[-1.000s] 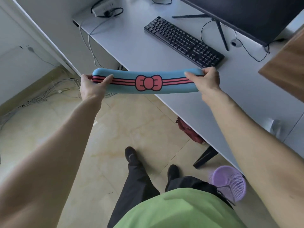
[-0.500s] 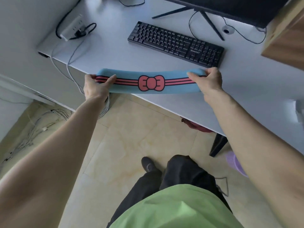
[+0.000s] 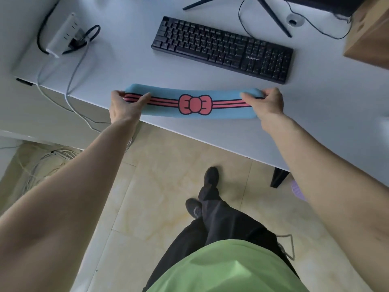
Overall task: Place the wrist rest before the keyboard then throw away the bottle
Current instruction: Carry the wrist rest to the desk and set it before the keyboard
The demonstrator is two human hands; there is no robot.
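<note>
Main risk: the wrist rest (image 3: 194, 103) is hanging over the near edge of the desk (image 3: 126, 66) — not yet in front of the keyboard (image 3: 223, 49), which is sitting further back and skewed, its right end nearer to the person than its left. If the rest is getting set down square to the desk edge, it is going to land out of line with the keyboard. If it is getting released too early, part of it may overhang the edge and tip to the floor. It is also sagging slightly in the middle, so it is probably soft — a one-sided release could let it flop or twist.

The bottle isn't showing anywhere; that step is looking untouched. A purple bin (image 3: 297, 189) is peeking out by the desk leg at the right.

Pose: both arms are reaching forward, nearly straight. The left hand (image 3: 124, 106) is pinching the left end, thumb on top across the stripes, fingers curled around the end. The right hand (image 3: 266, 102) is doing the same at the right end. Both are closed on the rest, holding it level, bow print facing up.
</note>
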